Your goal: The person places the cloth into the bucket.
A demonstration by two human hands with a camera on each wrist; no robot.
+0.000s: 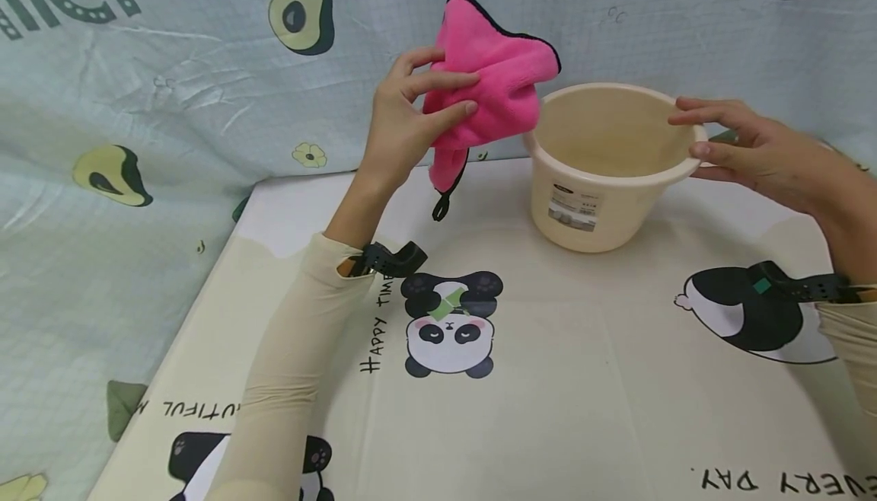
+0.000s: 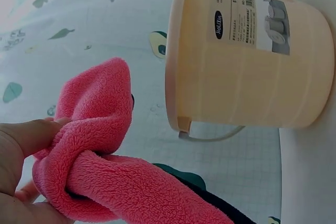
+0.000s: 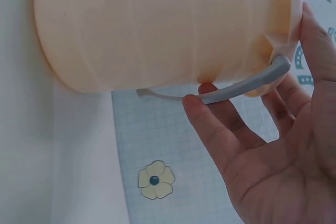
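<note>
In the head view my left hand (image 1: 404,116) pinches a fluffy pink cloth (image 1: 496,78) with black edging, holding it up left of a cream plastic bucket (image 1: 633,200). A black hanging loop (image 1: 441,205) dangles from the cloth's lower end. The left wrist view shows the cloth (image 2: 102,111) bunched and folded in the fingers, apart from the bucket (image 2: 231,87). My right hand (image 1: 774,143) grips the bucket's right rim. Seen from the right wrist, fingertips of the right hand (image 3: 273,177) touch the grey bucket handle (image 3: 247,83), which hangs down along the bucket's side.
The bucket stands upright near the back edge of a table with a panda-printed cover (image 1: 548,410). Behind it hangs a pale blue curtain (image 1: 205,90) with avocado prints. A paper label (image 1: 574,208) is on the bucket's front. Black camera straps (image 1: 390,259) sit on both wrists.
</note>
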